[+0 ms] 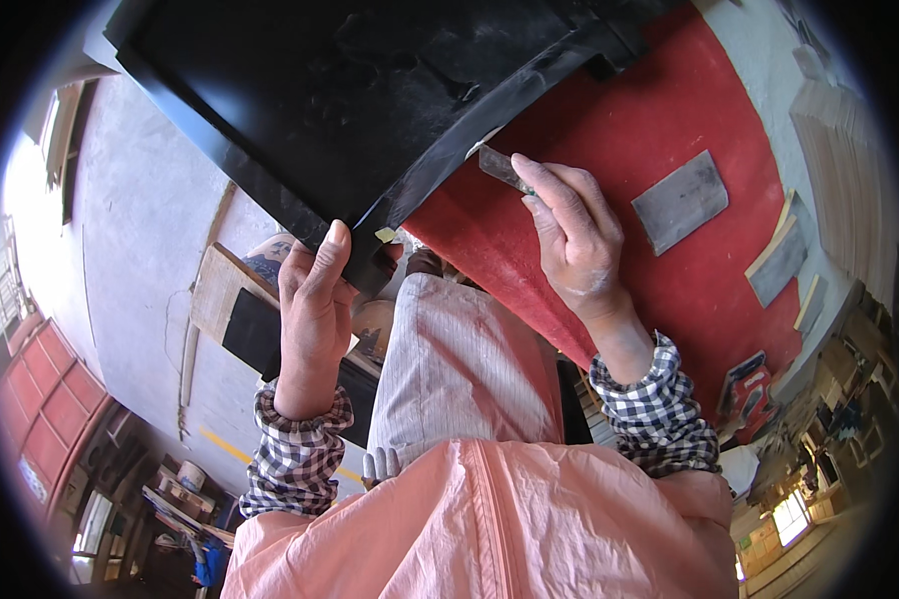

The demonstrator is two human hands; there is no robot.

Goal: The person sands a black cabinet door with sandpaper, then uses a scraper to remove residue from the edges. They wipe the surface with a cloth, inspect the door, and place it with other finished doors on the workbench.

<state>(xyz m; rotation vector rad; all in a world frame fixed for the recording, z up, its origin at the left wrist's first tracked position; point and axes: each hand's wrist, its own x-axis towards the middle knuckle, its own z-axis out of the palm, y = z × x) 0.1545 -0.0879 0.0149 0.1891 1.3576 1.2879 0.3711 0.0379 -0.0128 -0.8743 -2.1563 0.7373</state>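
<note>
A large black panel or frame with a raised edge (330, 97) fills the top middle, with pale dusty scuffs on its surface. My left hand (316, 299) grips its near corner, thumb on top. In my right hand (577, 232) a small dark grey flat piece (503, 166), perhaps a scraper blade or sandpaper, is pinched between thumb and fingers, close to the panel's right edge. A small yellowish piece (385, 235) lies at the panel's near corner. On the red cloth (524, 262) to the right rests a grey rectangular sheet (682, 202).
Grey blocks with yellowish edges (779, 258) lie at the red cloth's right side. A wooden board (228, 288) with a black piece is below left of the panel. Stacked sheets (839, 172) stand far right; a red-panelled frame (52, 412) is far left.
</note>
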